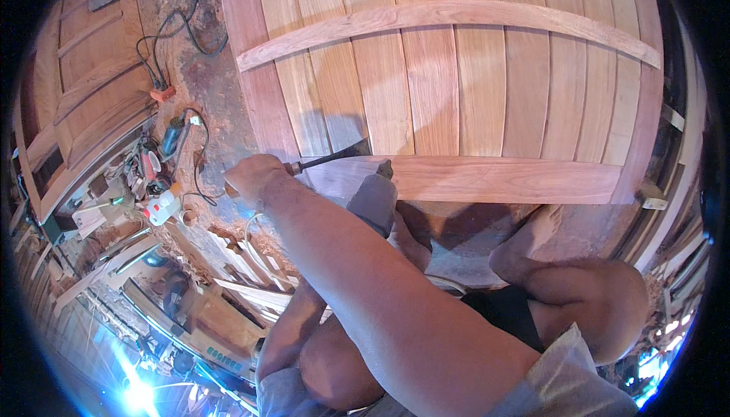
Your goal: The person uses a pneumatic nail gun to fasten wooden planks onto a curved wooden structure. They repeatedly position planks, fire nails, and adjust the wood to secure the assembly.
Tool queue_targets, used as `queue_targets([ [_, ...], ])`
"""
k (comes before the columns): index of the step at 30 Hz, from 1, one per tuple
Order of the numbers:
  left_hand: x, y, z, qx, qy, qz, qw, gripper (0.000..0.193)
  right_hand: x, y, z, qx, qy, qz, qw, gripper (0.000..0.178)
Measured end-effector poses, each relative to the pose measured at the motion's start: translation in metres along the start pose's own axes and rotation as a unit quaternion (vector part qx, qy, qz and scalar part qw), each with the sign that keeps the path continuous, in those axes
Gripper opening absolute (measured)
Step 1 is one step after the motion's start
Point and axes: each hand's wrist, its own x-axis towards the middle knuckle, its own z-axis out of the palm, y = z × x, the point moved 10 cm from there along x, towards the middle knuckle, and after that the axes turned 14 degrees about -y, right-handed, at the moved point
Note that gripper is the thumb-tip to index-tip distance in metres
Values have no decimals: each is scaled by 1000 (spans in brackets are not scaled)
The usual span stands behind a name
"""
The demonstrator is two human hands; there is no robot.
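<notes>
My right arm reaches across to the left, and my right hand (257, 177) is closed round the handle of a chisel-like tool (323, 160). Its thin dark shaft points right, and the dark tip lies over the lower edge of a slatted wooden panel (509, 177). Beneath my right forearm, a grey rounded object (372, 202) with a dark tip sticks out over the panel's lower rail. My left forearm (293, 329) comes up from below. Behind the right forearm my left hand is hidden, so whether it holds the grey object cannot be told.
A curved wooden strip (449, 14) crosses the panel. To the left lie a white bottle (162, 206), an orange socket (162, 94), dark cables and wood shavings. Another framed panel (99, 75) lies at far left. Timber lengths line the right; my bent knees flank the near side.
</notes>
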Motion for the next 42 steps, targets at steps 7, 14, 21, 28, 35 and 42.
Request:
queue_targets([
  [7, 8, 7, 7, -5, -14, -1, 1000, 46, -1, 1, 0, 11, 11, 1, 1000, 27],
  [14, 14, 10, 14, -9, -25, -2, 1000, 44, 0, 1, 1, -10, -11, 12, 1000, 29],
  [21, 12, 8, 19, -11, -34, -9, 999, 42, 0, 1, 1, -11, -3, 5, 1000, 34],
  [28, 3, -2, 17, -8, -45, -12, 999, 40, -2, 2, 2, -11, -10, 5, 1000, 33],
  [35, -32, 11, 16, 38, -111, -2, 993, 39, -28, -25, 10, -72, 35, -58, 995, 23],
  [42, -180, 127, 65, 351, -381, -180, 836, 49, -151, -141, 49, -59, 48, -222, 972, 32],
])
